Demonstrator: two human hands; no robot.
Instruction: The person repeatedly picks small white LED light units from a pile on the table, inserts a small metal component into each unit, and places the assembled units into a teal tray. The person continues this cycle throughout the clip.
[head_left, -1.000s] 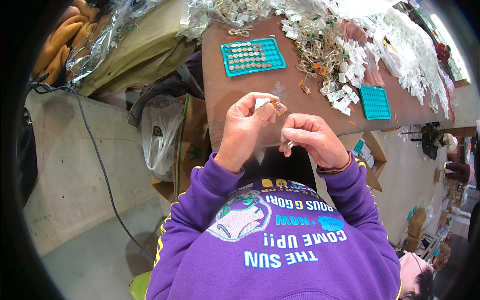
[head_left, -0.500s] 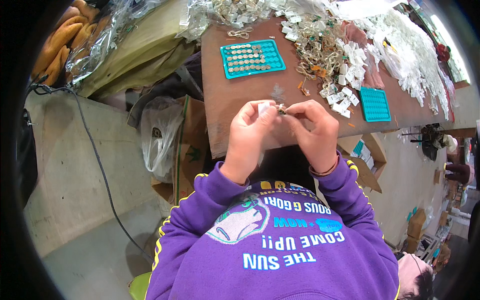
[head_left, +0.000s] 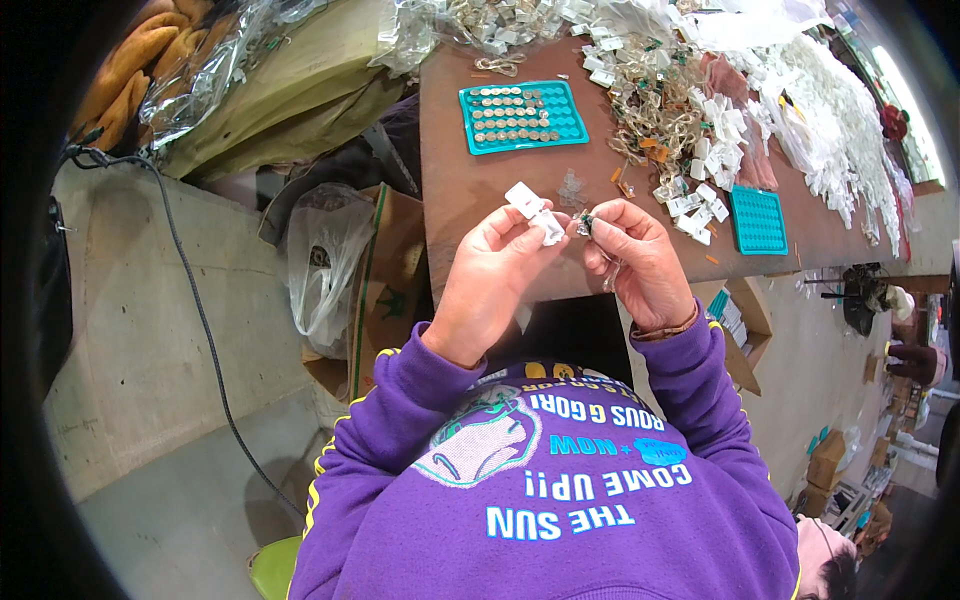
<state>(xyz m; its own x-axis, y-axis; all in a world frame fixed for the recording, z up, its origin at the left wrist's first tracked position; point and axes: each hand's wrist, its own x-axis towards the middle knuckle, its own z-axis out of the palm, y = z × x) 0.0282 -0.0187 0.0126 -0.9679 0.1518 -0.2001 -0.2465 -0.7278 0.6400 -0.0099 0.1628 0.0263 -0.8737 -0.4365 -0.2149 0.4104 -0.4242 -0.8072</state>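
Observation:
My left hand pinches a white plastic casing, which lies opened out between thumb and fingers. Close beside it, my right hand grips a small green circuit board by thumb and fingertips. Thin wire hangs below the right fingers. The casing and board are almost touching; whether they are joined I cannot tell. Both hands are over the near edge of the brown table. Beyond them, a teal tray carries rows of round silvery pieces.
Tangled wires with boards and loose white casings are heaped to the right of the tray. A second teal tray sits at the table's right edge. Cardboard boxes flank my lap below the table, one with a clear plastic bag.
My hands have drawn slightly apart and turned. The white casing now shows opened out in my left fingers, and the green board and wire show more clearly in my right. The view has shifted slightly.

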